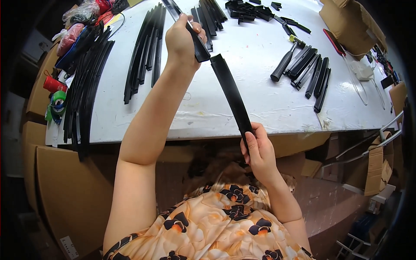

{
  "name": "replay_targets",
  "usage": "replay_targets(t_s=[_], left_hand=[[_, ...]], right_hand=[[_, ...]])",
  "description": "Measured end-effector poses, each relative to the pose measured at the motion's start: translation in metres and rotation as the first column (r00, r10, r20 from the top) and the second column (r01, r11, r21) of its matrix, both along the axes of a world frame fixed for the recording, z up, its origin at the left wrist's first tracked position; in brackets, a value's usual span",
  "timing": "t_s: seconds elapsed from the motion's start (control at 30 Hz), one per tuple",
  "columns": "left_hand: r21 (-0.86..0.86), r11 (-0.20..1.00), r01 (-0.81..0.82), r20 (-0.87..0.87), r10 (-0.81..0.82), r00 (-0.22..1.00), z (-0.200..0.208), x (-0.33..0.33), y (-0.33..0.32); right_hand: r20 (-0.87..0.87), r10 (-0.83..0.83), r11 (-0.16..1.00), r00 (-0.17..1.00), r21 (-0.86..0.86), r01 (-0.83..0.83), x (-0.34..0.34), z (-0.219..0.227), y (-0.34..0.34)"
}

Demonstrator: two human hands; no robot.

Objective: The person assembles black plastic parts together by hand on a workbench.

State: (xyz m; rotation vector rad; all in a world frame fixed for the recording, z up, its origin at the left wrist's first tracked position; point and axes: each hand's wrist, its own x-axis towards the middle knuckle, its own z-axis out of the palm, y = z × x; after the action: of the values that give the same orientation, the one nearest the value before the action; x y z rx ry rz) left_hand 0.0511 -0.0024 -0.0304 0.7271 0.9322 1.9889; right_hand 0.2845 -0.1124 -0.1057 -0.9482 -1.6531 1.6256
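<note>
My left hand [184,40] is closed round a long black plastic strip [200,51], raised over the far middle of the table and running out past the top edge of the view. In my right hand [258,152], nearer to me at the table's front edge, is a shorter flat black strip [232,93], pinched at its lower end between thumb and fingers. That strip slants up to the left. Its upper end lies close beside the lower end of the other strip; whether the two touch, I cannot tell.
Long black strips [145,52] lie in bundles on the white table [182,117], more at its left edge [89,82]. To the right are a hammer [284,63] and short black pieces [318,78]. Small black parts [249,11], a cardboard box [353,26] and green tape [57,103] sit farther out.
</note>
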Motion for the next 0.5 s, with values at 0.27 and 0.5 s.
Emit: replay_targets(t_s=[0.27, 0.5], left_hand=[[0.016, 0.996, -0.088, 0.044, 0.087, 0.995, -0.0009, 0.0023, -0.0008], [0.027, 0.993, -0.119, 0.041, 0.118, 0.992, -0.0026, 0.0015, 0.0000]], right_hand=[[0.035, -0.030, 0.994, 0.999, 0.103, 0.026, -0.0028, -0.0079, -0.0008], [0.049, -0.024, 0.992, 0.999, 0.126, 0.017, -0.0040, -0.0058, -0.0006]])
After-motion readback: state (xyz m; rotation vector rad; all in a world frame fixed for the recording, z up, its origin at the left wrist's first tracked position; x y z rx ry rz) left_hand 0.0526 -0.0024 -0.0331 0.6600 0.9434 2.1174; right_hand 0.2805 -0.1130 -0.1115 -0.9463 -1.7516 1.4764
